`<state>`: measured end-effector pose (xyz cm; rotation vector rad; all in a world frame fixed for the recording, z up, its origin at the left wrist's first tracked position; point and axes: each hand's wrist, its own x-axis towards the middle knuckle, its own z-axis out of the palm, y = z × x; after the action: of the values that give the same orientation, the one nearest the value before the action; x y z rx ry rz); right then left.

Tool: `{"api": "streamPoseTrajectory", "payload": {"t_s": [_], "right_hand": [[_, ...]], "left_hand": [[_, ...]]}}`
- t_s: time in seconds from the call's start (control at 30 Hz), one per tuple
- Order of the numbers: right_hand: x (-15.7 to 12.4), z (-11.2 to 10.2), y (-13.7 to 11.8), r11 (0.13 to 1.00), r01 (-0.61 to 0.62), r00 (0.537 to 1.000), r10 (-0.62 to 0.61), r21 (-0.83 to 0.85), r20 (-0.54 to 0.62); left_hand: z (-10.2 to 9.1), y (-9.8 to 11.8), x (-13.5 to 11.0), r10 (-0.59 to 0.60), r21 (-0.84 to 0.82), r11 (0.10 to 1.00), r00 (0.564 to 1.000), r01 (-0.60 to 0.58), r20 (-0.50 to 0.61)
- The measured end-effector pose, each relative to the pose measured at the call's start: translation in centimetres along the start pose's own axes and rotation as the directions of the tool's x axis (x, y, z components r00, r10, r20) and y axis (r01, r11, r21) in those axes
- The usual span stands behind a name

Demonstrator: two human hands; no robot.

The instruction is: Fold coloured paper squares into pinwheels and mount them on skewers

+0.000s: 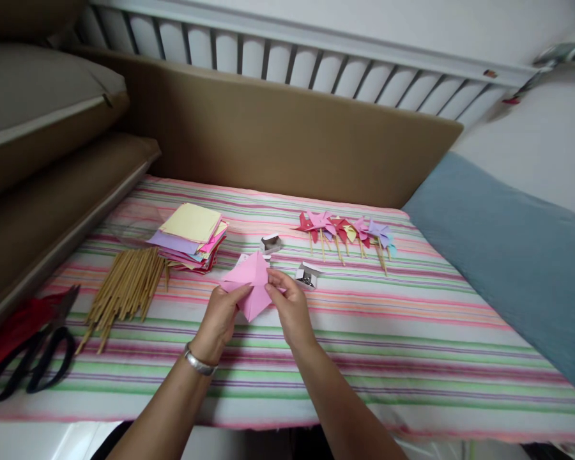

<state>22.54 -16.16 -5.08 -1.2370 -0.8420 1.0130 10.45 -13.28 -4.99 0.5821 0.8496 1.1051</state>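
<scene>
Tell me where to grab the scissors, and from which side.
Best by the black handle loops, from the near side: they point toward the person, while the blades point away. The left hand is closer, but holds the pink paper.

Both left hand [222, 313] and right hand [290, 303] hold pink paper [250, 276] above striped cloth [388, 345].

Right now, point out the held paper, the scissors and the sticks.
Held paper [252, 276]: head view, near its middle.
Scissors [52, 328]: head view, where blades meet handles.
Sticks [124, 282]: head view, middle of the pile.
</scene>
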Motion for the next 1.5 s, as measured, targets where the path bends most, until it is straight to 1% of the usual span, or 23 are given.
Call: {"api": "streamPoseTrajectory", "payload": {"t_s": [0.07,0.17,0.2,0.23,0.27,0.3,0.37,0.4,0.43,0.47,0.5,0.57,0.63,0.7,0.8,0.87,0.93,1.0,1.03,1.1,1.2,1.33,1.5], "right_hand": [[0.0,0.0,0.2,1.000,-0.014,1.000,0.014,-0.010,0.022],[-0.2,0.0,0.3,0.999,-0.005,1.000,0.005,-0.052,0.005],[-0.2,0.0,0.2,0.993,0.037,0.999,-0.038,-0.115,-0.003],[-0.4,0.0,0.0,0.971,0.109,0.994,-0.113,-0.212,-0.007],[-0.5,0.0,-0.2,0.920,0.205,0.976,-0.216,-0.333,0.003],[-0.7,-0.1,-0.5,0.834,0.307,0.943,-0.332,-0.459,0.028],[-1.1,-0.1,-0.9,0.605,0.462,0.844,-0.525,-0.649,0.112],[-1.2,0.0,-1.0,0.512,0.503,0.804,-0.573,-0.696,0.160],[-1.3,0.0,-1.0,0.456,0.526,0.783,-0.589,-0.718,0.200],[-1.4,0.1,-0.9,0.436,0.538,0.779,-0.584,-0.721,0.229],[-1.5,0.2,-0.7,0.441,0.543,0.785,-0.569,-0.715,0.246],[-1.4,0.3,-0.3,0.487,0.539,0.805,-0.537,-0.687,0.252],[-1.4,0.3,0.0,0.553,0.519,0.828,-0.516,-0.652,0.221],[-1.2,0.3,0.1,0.645,0.478,0.860,-0.480,-0.596,0.170],[-0.9,0.3,0.0,0.830,0.345,0.931,-0.362,-0.439,0.048],[-0.6,0.3,-0.1,0.942,0.210,0.974,-0.225,-0.261,-0.027],[-0.2,0.3,-0.2,0.995,0.068,0.995,-0.073,-0.068,-0.066],[0.2,0.1,-0.4,0.996,-0.028,0.996,0.035,0.081,-0.080],[0.4,0.0,-0.5,0.990,-0.061,0.995,0.070,0.125,-0.076],[0.6,-0.5,-0.6,0.979,-0.120,0.991,0.127,0.163,-0.035],[0.8,-1.1,-0.7,0.968,-0.205,0.979,0.200,0.143,0.047],[1.1,-1.4,-0.7,0.967,-0.228,0.973,0.222,0.116,0.064],[0.9,-1.2,-1.1,0.983,-0.180,0.982,0.177,0.046,0.062]], "left_hand": [[0.0,0.0,0.0,0.008,0.001,1.000,1.000,-0.008,-0.015],[0.2,-0.1,-0.1,0.023,-0.018,1.000,0.999,-0.023,-0.024],[0.3,-0.1,-0.1,0.026,-0.020,0.999,0.999,-0.026,-0.028],[0.3,-0.2,-0.1,0.033,-0.017,0.999,0.999,-0.034,-0.034],[0.4,-0.3,-0.1,0.045,-0.008,0.999,0.998,-0.046,-0.041],[0.4,-0.3,0.0,0.065,0.008,0.998,0.997,-0.064,-0.048],[0.4,-0.4,0.1,0.122,0.055,0.991,0.990,-0.118,-0.074],[0.3,-0.5,0.1,0.150,0.088,0.986,0.985,-0.142,-0.090],[0.3,-0.5,0.1,0.174,0.124,0.979,0.979,-0.161,-0.104],[0.3,-0.6,0.0,0.193,0.162,0.971,0.975,-0.174,-0.112],[0.3,-0.6,0.0,0.209,0.196,0.963,0.971,-0.185,-0.113],[0.4,-0.5,-0.2,0.234,0.237,0.949,0.968,-0.207,-0.093],[0.5,-0.4,-0.5,0.247,0.240,0.944,0.967,-0.226,-0.061],[0.6,-0.2,-0.6,0.243,0.226,0.947,0.970,-0.230,-0.030],[0.7,-0.1,-0.7,0.235,0.251,0.940,0.972,-0.231,0.013],[0.6,-0.2,-0.6,0.231,0.294,0.928,0.972,-0.230,0.032],[0.5,-0.4,-0.4,0.209,0.304,0.930,0.977,-0.207,0.026],[0.4,-0.5,-0.3,0.181,0.246,0.953,0.984,-0.176,0.003],[0.4,-0.5,-0.2,0.165,0.202,0.966,0.986,-0.161,-0.003],[0.4,-0.4,-0.2,0.127,0.116,0.985,0.992,-0.127,0.006],[0.5,-0.2,-0.2,0.066,0.046,0.997,0.997,-0.067,0.037],[0.4,-0.2,-0.3,0.027,0.054,0.998,0.998,-0.030,0.051],[0.2,-0.2,-0.2,-0.031,0.063,0.998,0.998,0.028,0.056]]}}
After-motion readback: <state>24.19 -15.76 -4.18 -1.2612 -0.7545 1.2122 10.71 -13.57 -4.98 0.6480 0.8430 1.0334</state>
